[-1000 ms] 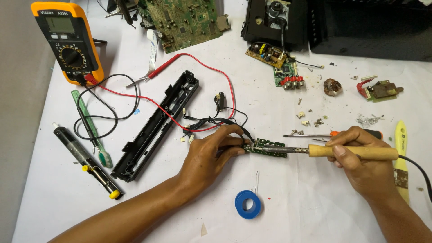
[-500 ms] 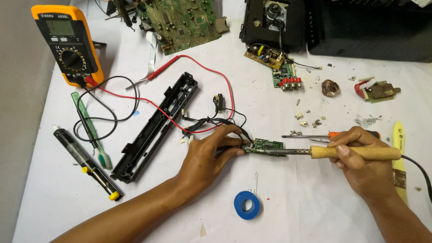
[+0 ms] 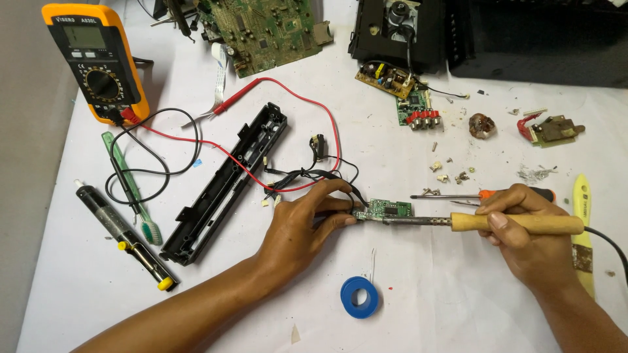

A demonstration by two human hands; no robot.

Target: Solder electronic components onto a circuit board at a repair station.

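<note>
My left hand (image 3: 304,225) pinches the left end of a small green circuit board (image 3: 390,208) lying on the white table, where thin black wires (image 3: 307,174) join it. My right hand (image 3: 523,229) grips the wooden handle of a soldering iron (image 3: 517,223). Its metal shaft runs left along the near edge of the small board, with the tip close to my left fingertips. Just below the board lies a blue spool of solder (image 3: 360,297), with a thin strand standing up from it.
A long black plastic frame (image 3: 226,183) lies left of my left hand. Beyond it are a yellow multimeter (image 3: 98,62) with red and black leads, a desoldering pump (image 3: 124,236), a green toothbrush (image 3: 131,189), a screwdriver (image 3: 484,194), large circuit boards (image 3: 268,29), a black device (image 3: 405,33).
Both hands, the small board and the iron have stayed almost in place; the view has shifted very slightly.
</note>
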